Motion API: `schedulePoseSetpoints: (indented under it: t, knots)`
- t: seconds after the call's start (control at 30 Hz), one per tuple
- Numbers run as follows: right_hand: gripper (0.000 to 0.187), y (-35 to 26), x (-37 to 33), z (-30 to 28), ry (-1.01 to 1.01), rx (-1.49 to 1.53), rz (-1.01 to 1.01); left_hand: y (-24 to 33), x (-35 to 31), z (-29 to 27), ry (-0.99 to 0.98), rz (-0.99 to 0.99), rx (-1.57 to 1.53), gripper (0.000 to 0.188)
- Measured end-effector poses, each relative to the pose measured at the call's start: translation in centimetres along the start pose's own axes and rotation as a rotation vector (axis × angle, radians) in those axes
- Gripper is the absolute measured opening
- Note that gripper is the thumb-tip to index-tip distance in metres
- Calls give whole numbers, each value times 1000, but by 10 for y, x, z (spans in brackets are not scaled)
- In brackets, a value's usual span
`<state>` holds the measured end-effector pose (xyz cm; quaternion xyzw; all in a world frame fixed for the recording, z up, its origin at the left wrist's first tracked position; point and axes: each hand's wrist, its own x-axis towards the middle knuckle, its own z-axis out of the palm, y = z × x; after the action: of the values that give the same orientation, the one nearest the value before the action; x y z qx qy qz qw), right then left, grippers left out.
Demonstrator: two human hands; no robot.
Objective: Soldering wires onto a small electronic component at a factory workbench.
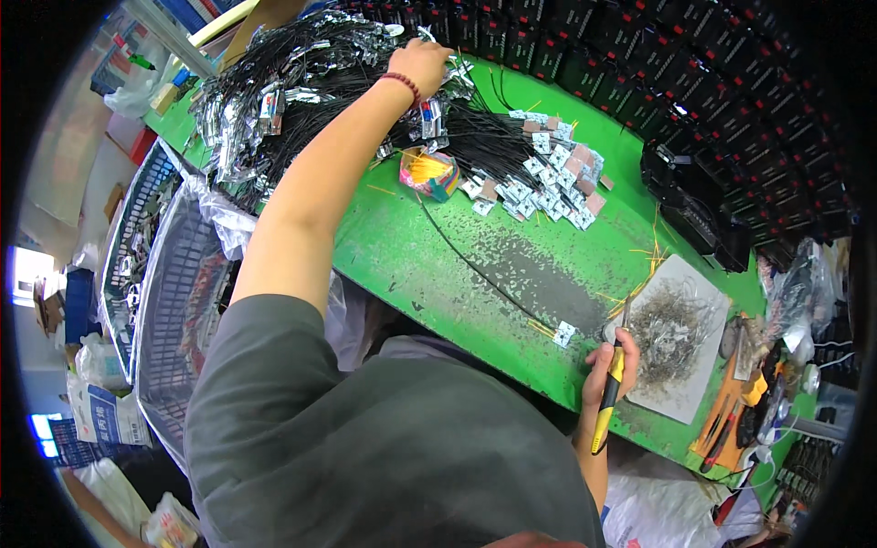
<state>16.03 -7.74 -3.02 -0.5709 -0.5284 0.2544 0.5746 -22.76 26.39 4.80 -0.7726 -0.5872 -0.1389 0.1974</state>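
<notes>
My left hand [422,66], with a beaded bracelet at the wrist, reaches to the far edge of a big heap of black cables [301,110] with silvery ends. Its fingers are bent in among the cables, and what they grip is hidden. My right hand [607,373] is closed round a slim tool with a yellow and black handle [608,402], its thin end pointing away from me. One black cable [470,265] lies alone on the green table, with yellow wires and a small pale tag [565,334] at its near end.
Several cables with pale tagged ends [557,173] fan out beside a small box of yellow pieces [429,173]. A debris-covered grey board [694,402] lies right, near an orange tool holder [722,420]. Stacked black boxes [585,55] line the far side. Plastic baskets [174,347] stand left.
</notes>
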Motion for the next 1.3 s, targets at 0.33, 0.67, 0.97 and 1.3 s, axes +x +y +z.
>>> schedulePoseSetpoints:
  t: [0.33,0.67,0.97,1.3]
  knots:
    - [27,1,0,-2,-14,-24,-20,-35,21,-39,-327,56,-330,37]
    - [32,-5,-1,0,53,128,78,-58,-8,-79,-493,155,-407,30]
    - [30,-7,-1,3,19,45,11,-50,-25,-123,514,-302,-417,16]
    - [27,-20,7,-8,49,35,-46,61,-39,-204,628,339,-864,15]
